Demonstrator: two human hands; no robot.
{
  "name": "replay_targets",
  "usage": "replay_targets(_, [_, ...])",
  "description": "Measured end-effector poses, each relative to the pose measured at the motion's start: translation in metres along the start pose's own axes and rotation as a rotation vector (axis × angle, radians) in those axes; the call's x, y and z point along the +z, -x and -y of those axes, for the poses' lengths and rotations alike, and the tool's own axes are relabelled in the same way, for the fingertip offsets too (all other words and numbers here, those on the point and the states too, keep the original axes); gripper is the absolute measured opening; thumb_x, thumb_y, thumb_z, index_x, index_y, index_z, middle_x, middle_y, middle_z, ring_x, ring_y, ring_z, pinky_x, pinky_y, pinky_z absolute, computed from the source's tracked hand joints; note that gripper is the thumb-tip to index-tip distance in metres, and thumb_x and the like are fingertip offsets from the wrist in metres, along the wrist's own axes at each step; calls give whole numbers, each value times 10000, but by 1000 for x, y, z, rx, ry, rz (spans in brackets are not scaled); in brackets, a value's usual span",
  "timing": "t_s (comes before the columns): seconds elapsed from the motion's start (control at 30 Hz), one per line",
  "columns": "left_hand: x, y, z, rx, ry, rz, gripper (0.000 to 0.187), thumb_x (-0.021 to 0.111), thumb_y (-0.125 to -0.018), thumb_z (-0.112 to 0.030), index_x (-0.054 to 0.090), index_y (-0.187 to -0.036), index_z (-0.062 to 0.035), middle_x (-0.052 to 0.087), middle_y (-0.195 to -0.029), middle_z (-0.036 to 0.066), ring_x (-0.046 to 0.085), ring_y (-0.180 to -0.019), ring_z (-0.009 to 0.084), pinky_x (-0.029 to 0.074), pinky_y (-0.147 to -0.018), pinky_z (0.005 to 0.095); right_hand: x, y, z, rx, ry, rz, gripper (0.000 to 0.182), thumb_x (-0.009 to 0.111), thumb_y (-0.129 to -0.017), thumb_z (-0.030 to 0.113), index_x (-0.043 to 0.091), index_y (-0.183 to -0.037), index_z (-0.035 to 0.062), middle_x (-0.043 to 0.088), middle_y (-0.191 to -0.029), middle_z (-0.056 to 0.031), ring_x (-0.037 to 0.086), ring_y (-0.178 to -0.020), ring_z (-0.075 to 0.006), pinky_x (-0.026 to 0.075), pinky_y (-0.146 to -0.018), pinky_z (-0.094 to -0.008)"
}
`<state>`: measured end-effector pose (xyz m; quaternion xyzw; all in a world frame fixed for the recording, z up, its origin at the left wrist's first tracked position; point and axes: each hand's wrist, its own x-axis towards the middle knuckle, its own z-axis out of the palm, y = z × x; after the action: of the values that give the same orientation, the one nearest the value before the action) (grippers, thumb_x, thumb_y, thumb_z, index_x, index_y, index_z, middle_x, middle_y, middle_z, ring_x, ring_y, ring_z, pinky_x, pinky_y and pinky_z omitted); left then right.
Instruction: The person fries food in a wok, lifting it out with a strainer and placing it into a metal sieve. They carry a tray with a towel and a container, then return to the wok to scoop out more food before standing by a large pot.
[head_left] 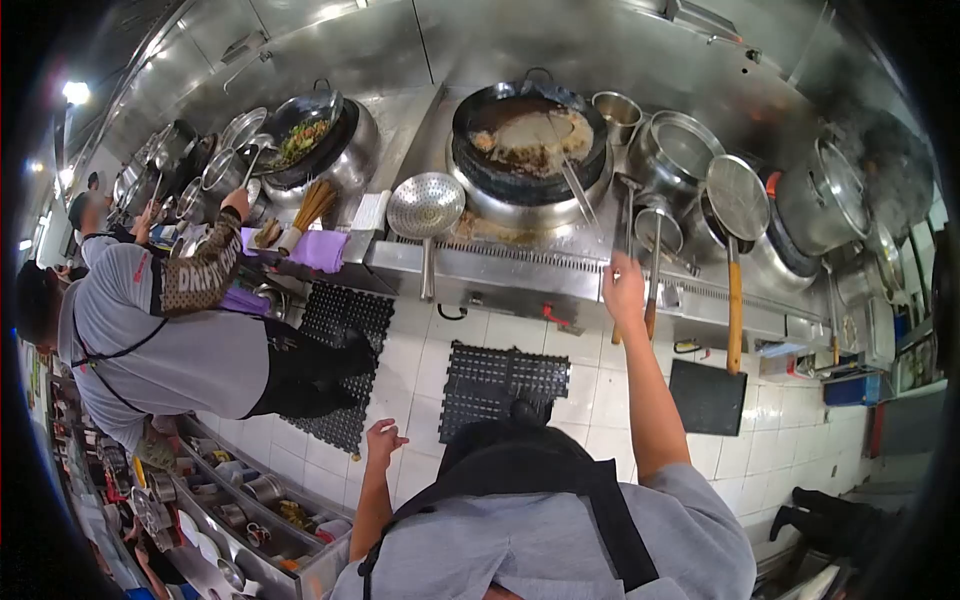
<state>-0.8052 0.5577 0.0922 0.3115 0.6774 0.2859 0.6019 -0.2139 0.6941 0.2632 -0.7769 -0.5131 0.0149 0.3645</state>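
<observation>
The right hand (625, 287), in the head view, is at the counter's near edge, its fingers curled by the handle of a ladle (629, 215); whether they close round it or only brush it, I cannot tell. The ladle lies just right of the wok (530, 140). The left hand (385, 440) hangs near the body, loosely half open, with nothing in it.

The wok holds frothy brown liquid, probably hot: a knock to the metal tool (578, 190) leaning over its near right rim could splash the bare right forearm. Another long handle (654, 285) stands close beside the ladle, so a hasty grab might drag both. Farther right, the strainer (738, 200) juts past the near edge, as does the perforated scoop (427, 205) on the left; a brush from the body could tip either down. The mat (505, 390) might catch a shoe, and a wide swing left could bump the co-worker (180, 345).
</observation>
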Motion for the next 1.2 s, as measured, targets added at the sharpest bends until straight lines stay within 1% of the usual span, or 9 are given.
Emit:
replay_targets(0.1, [13, -9, 12, 68, -81, 185, 426, 620, -794, -66, 539, -1192, 63, 694, -788, 128, 674, -632, 164, 454, -474, 228, 20, -82, 31, -76, 93, -2, 620, 687, -813, 195, 449, -1374, 79, 535, -1144, -240, 586, -1012, -409, 494, -844, -464])
replay_targets(0.23, [24, -21, 39, -215, -421, 278, 429, 677, -775, -77, 597, -1186, 19, 710, -805, 120, 685, -693, 167, 498, -530, 297, 60, -133, 42, 79, 233, 296, 834, 732, -775, 207, 277, -1469, 125, 499, -1230, -288, 557, -1107, -425, 474, -931, -456])
replay_targets(0.3, [9, -31, 70, 60, -506, 314, 300, 678, -798, -120, 672, -1061, 25, 713, -805, 120, 683, -732, 193, 521, -594, 332, 84, -143, 30, 117, 269, 401, 762, 629, -808, 110, 280, -1485, 133, 499, -1247, -273, 579, -1093, -427, 492, -899, -473])
replay_targets(0.57, [7, -127, 77, 30, -518, 231, 246, 669, -816, -159, 709, -976, 24, 716, -815, 115, 677, -757, 210, 530, -652, 354, 55, -159, 48, 118, 227, 208, 555, 456, -847, -6, 422, -1397, 57, 574, -1159, -273, 596, -1038, -448, 484, -884, -491])
replay_targets(0.73, [53, -79, -207, 455, -466, 795, 232, 657, -837, -156, 716, -962, 31, 714, -814, 94, 667, -754, 201, 521, -684, 335, 43, -170, 24, -72, 27, 14, 473, 422, -857, -10, 498, -1323, -3, 623, -1090, -276, 628, -967, -423, 500, -843, -496])
replay_targets(0.8, [108, -91, -287, 442, -663, 928, 225, 658, -853, -153, 711, -955, 40, 703, -801, 76, 664, -749, 189, 520, -689, 321, 17, -179, 64, 242, 58, 152, 378, 439, -859, -1, 565, -1215, 1, 653, -985, -266, 657, -881, -410, 535, -781, -488])
replay_targets(0.83, [142, -94, -322, 286, -835, 959, 224, 659, -865, -156, 706, -956, 43, 695, -791, 65, 664, -747, 186, 522, -692, 317, 34, -183, 37, 123, 155, 38, 302, 466, -925, 124, 564, -1190, 18, 640, -825, -286, 637, -762, -441, 502, -687, -525])
replay_targets(1.0, [271, -147, -395, 111, 300, 982, 298, 643, -924, -282, 627, -1065, -21, 654, -935, 74, 617, -820, 194, 497, -756, 346, 54, -194, 48, 280, -180, -58, 239, 538, -838, 58, 543, -1052, -48, 618, -896, -335, 602, -924, -488, 481, -782, -526])
replay_targets(1.2, [365, -259, -426, -107, 340, 753, 346, 608, -921, -452, 614, -1042, -129, 644, -987, -22, 582, -893, 139, 441, -797, 383, 71, -158, 45, 192, -283, -129, 265, 525, -752, -9, 614, -1001, -21, 632, -944, -297, 599, -945, -471, 487, -803, -516])
